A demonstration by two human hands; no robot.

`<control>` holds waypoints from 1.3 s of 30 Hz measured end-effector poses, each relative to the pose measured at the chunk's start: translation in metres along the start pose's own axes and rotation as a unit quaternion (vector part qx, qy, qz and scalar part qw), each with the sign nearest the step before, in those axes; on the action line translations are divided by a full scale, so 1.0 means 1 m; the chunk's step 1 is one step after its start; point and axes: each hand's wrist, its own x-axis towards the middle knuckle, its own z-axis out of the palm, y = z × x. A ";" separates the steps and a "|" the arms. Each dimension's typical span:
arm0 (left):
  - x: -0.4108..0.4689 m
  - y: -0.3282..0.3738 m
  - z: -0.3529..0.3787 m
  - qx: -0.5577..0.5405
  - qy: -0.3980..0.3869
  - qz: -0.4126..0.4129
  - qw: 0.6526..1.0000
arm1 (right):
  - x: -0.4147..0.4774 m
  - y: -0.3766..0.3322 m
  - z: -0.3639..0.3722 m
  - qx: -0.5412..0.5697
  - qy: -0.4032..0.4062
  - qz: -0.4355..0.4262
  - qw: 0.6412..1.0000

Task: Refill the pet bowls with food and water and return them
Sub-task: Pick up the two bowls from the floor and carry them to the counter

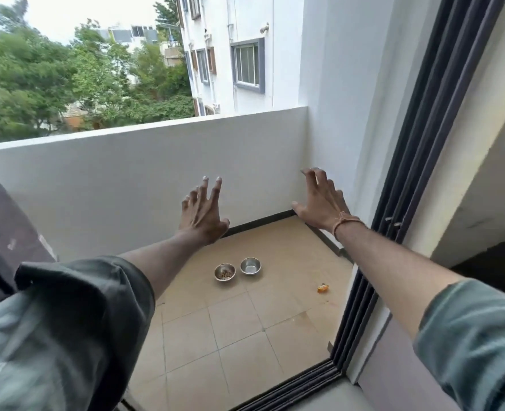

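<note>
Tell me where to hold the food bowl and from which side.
I would take the food bowl by its rim on the left side, coming from above: it sits upright on the floor, has no handle, and the other bowl stands close on its right.

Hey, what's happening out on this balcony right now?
A person stands at the balcony doorway, left hand and right hand stretched forward, open, holding nothing. Two steel bowls sit side by side on the tiled floor: the left bowl holds a little dry food, the right bowl looks empty. Neither has been picked up yet.
</note>
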 end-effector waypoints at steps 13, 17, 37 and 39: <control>0.126 -0.066 0.120 -0.018 -0.074 -0.084 0.994 | 0.160 0.024 0.147 0.008 -0.112 -0.023 0.993; 0.168 -0.097 0.162 -0.024 -0.098 -0.090 0.991 | 0.203 0.021 0.202 0.002 -0.130 -0.022 0.991; 0.431 -0.253 0.391 -0.037 -0.275 -0.086 0.957 | 0.443 0.036 0.465 0.018 -0.273 0.067 0.960; 0.451 -0.257 0.420 -0.039 -0.285 -0.092 0.953 | 0.463 0.049 0.493 0.016 -0.293 0.061 0.954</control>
